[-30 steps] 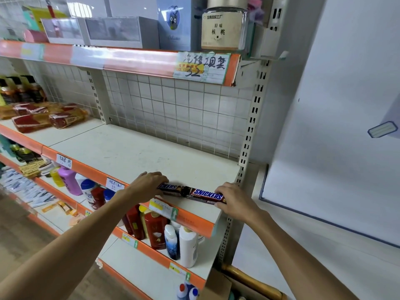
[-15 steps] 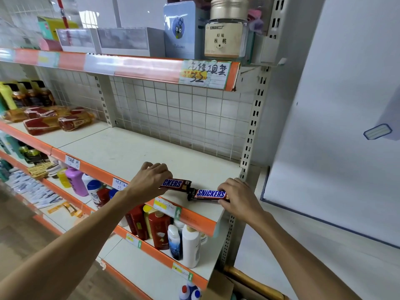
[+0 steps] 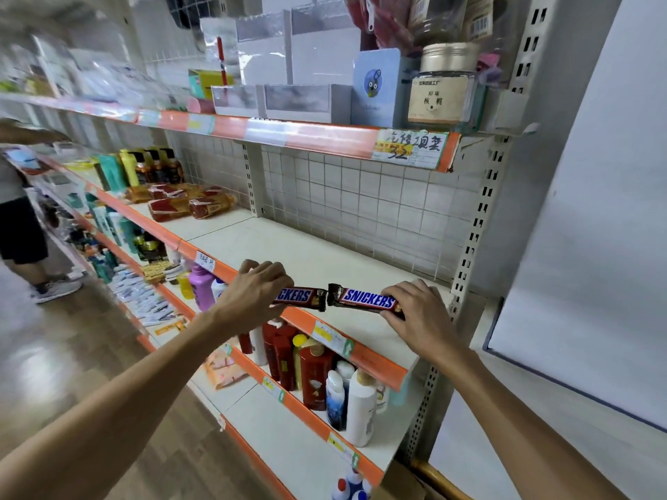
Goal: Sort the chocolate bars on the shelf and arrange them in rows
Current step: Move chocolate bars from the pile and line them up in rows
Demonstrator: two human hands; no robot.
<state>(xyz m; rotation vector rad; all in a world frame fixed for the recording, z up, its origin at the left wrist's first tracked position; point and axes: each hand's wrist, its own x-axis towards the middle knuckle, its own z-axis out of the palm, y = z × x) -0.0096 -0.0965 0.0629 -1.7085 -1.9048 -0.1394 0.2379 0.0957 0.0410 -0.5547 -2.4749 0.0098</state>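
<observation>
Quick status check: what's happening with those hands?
Left hand gripping one Snickers bar. Right hand gripping another. Bars end to end over shelf front. Nothing blocking.

I'm in a shop: metal shelving with orange price strips, handwritten price tag, stocked bottles.

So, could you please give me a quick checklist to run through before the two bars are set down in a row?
1. Left hand has a grip on the left brown Snickers bar: ok.
2. Right hand has a grip on the right brown Snickers bar: ok.
3. Bars end to end, labels facing up: ok.
4. White shelf board bare behind the bars: ok.
5. Bars resting on the shelf: cannot tell.
</observation>
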